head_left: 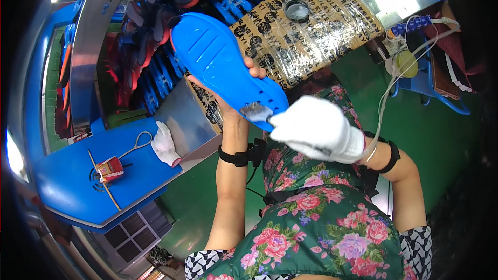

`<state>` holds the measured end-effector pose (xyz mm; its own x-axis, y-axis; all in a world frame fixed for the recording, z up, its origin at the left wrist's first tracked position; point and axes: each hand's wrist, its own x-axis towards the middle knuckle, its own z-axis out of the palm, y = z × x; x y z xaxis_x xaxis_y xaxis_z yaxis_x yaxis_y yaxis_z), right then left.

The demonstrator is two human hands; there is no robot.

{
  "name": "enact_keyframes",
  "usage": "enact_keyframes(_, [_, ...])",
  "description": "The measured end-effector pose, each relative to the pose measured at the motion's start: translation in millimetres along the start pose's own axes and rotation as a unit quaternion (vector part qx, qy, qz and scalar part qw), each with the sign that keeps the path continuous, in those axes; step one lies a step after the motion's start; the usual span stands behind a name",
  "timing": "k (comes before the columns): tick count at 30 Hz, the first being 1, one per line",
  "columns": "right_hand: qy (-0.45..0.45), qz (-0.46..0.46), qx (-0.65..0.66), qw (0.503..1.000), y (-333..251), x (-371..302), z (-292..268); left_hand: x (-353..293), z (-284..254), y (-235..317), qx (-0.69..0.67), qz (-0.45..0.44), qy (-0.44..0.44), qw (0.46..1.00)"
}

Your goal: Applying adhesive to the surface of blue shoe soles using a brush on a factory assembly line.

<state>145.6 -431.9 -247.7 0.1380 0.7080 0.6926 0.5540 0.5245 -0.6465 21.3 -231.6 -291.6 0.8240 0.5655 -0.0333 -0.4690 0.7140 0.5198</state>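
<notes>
A bright blue shoe sole (207, 46), with grooves at its far end and small holes at its near end, is held up before me. My left hand (225, 93) is bare and wraps round its middle from beneath, fingers curling over the right edge. My right hand (316, 129), in a white knitted glove, grips a brush whose handle is hidden in the fist. The flat greyish head of the brush (257, 112) rests against the near end of the sole, over the holes.
A taped cardboard sheet (332, 36) bears a small round jar (297, 10). Dark shoe parts with red edges (142, 26) crowd a blue rack at left. On the blue machine table (67, 181) lie a white glove (165, 145) and a red box (110, 169). Cables (386, 93) hang at right.
</notes>
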Motion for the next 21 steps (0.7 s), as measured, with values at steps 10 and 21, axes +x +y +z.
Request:
enact_keyframes(10, [-0.033,0.007,-0.005,0.999,5,-10,1,9,2,9,-0.035,-0.171,-0.032,0.984])
enact_keyframes(21, [-0.097,-0.034,0.047,0.994,11,-14,9,14,-2,14,-0.035,-0.283,-0.127,0.95])
